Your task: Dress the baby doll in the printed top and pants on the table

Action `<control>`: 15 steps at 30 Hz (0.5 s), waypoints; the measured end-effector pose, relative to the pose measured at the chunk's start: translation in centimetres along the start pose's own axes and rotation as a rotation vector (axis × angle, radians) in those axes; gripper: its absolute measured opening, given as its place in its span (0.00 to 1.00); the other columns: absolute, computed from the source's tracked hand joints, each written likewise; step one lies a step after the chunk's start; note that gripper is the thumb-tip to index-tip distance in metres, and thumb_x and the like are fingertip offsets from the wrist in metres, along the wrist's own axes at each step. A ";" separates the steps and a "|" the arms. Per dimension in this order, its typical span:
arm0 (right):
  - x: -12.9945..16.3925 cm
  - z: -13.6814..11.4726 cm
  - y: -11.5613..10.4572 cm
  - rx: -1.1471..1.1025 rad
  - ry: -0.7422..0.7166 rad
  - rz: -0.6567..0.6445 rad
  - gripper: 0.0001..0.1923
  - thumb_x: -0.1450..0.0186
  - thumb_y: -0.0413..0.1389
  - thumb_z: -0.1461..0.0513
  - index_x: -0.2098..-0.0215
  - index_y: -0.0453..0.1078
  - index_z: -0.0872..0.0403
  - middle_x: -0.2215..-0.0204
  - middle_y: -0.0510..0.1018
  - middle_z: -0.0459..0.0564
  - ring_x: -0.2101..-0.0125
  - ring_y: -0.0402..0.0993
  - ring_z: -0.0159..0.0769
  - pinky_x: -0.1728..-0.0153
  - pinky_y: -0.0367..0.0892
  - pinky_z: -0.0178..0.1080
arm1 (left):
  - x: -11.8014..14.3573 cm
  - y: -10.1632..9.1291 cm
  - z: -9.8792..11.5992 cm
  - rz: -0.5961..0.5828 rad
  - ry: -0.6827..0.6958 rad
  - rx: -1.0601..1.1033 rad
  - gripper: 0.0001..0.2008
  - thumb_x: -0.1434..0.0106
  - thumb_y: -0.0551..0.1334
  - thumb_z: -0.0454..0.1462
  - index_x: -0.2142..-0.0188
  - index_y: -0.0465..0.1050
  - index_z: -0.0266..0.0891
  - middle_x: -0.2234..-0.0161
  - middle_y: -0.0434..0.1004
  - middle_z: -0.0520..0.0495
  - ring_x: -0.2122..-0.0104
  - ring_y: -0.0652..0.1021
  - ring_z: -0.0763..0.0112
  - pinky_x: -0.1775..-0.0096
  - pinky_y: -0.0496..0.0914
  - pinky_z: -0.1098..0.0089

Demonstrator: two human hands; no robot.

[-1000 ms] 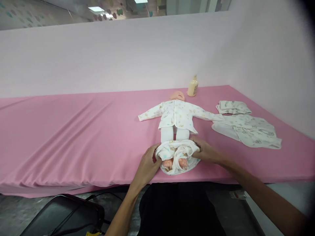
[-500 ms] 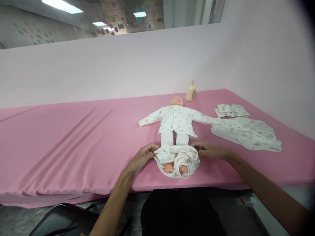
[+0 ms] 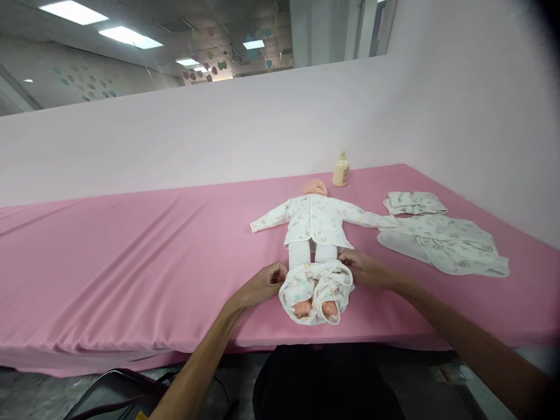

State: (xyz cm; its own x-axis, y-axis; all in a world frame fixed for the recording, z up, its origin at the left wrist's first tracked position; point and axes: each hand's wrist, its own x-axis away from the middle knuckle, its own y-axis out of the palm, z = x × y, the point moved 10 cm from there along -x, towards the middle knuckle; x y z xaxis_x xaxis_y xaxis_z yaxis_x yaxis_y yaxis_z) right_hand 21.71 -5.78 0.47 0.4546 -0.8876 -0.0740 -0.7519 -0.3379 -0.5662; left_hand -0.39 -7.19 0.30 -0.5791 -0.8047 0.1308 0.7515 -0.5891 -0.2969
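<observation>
A baby doll [image 3: 315,187] lies on its back, dressed in a printed white long-sleeved baby top [image 3: 317,219]. Printed baby pants [image 3: 315,284] are bunched around its lower legs, and both feet [image 3: 303,308] show in the leg openings. My left hand [image 3: 266,284] is closed at the left side of the waistband, thumb and fingers pinched together. On the opposite side, my right hand [image 3: 363,268] pinches the waistband's right edge. The fingertips of both hands are partly hidden by the cloth. White cloth covers the doll's thighs [image 3: 300,254] between top and pants.
A pump bottle [image 3: 341,170] stands behind the doll's head. To the right lie a folded printed cloth [image 3: 415,202] and a spread printed garment [image 3: 455,245], touching the doll's sleeve. Pink fabric [image 3: 131,268] covers the table, with a white wall behind. A black chair [image 3: 114,391] is below left.
The waistband has drawn in at the left and now sits rounder about the legs. Both hands stay at its sides. The view has tilted slightly, so everything appears a little lower.
</observation>
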 end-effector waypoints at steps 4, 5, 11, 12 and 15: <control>-0.1 0.8 -0.1 0.053 0.017 0.114 0.07 0.34 0.53 0.58 0.65 0.68 0.53 0.66 0.75 0.49 0.67 0.69 0.35 0.69 0.63 0.37 | -0.6 -0.8 0.0 0.093 0.019 -0.091 0.10 0.38 0.63 0.42 0.65 0.64 0.39 0.67 0.68 0.53 0.69 0.66 0.74 0.68 0.61 0.73; -0.1 0.9 -0.1 0.052 0.012 0.121 0.06 0.34 0.52 0.59 0.66 0.67 0.53 0.66 0.75 0.48 0.68 0.69 0.35 0.69 0.63 0.36 | -0.8 -1.2 0.0 0.131 0.020 -0.081 0.10 0.38 0.62 0.43 0.65 0.64 0.39 0.68 0.67 0.53 0.70 0.66 0.75 0.69 0.60 0.74; -0.3 0.9 -0.2 0.088 0.012 0.127 0.10 0.36 0.47 0.65 0.75 0.63 0.53 0.70 0.73 0.47 0.71 0.67 0.32 0.72 0.61 0.35 | -2.5 -2.8 -1.2 0.328 -0.058 0.015 0.13 0.38 0.61 0.45 0.66 0.60 0.40 0.74 0.62 0.57 0.76 0.60 0.78 0.74 0.56 0.75; -0.2 0.6 -0.3 0.093 0.020 0.129 0.09 0.36 0.48 0.64 0.74 0.64 0.53 0.70 0.74 0.47 0.71 0.68 0.33 0.71 0.62 0.35 | -2.7 -2.8 -1.3 0.315 -0.072 0.008 0.13 0.38 0.62 0.45 0.66 0.61 0.40 0.74 0.63 0.57 0.77 0.61 0.79 0.75 0.56 0.75; 0.2 -1.3 -1.2 0.107 0.041 0.187 0.08 0.34 0.50 0.60 0.68 0.69 0.53 0.67 0.76 0.48 0.68 0.71 0.35 0.68 0.64 0.37 | -2.8 -2.6 -1.5 0.188 -0.101 0.032 0.10 0.41 0.64 0.40 0.63 0.66 0.40 0.70 0.70 0.54 0.74 0.66 0.78 0.73 0.60 0.75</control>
State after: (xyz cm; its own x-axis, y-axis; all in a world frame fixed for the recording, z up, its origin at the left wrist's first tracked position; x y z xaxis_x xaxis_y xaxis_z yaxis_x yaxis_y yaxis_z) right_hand 22.05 -5.94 2.17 0.2906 -0.9444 -0.1538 -0.7655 -0.1331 -0.6295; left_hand -1.18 -3.30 -0.67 -0.3946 -0.9029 0.1706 0.8538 -0.4289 -0.2950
